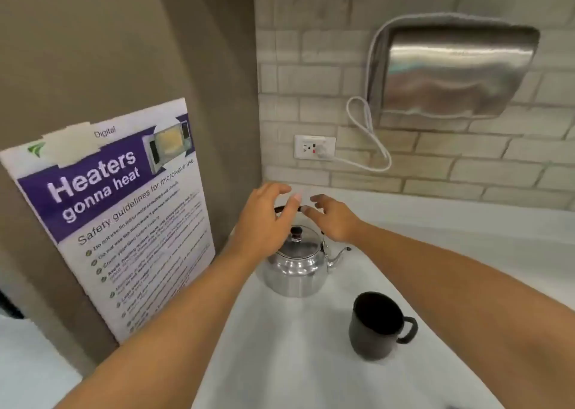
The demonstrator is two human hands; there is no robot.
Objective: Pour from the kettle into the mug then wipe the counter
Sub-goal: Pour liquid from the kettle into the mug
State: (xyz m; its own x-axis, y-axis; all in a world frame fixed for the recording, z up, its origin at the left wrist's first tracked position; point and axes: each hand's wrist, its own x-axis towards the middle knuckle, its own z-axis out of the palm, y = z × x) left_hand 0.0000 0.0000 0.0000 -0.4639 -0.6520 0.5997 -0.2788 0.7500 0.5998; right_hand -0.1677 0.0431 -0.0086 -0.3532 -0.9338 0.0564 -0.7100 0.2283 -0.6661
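A shiny steel kettle (295, 267) with a dark lid knob and a thin spout pointing right stands on the white counter (280, 362) near the wall corner. Its dark arched handle shows behind my left hand (264, 222), which hovers over the handle with fingers spread and curved. My right hand (334, 219) is open just right of the handle, fingers pointing left, close to my left fingertips. I cannot tell if either hand touches the handle. A black mug (375, 326) stands upright in front and to the right of the kettle, its handle facing right.
A microwave safety poster (124, 215) hangs on the brown wall at left. On the brick wall behind are a steel hand dryer (451, 72), its looped white cord (370, 135) and a socket (314, 148). No cloth is in view.
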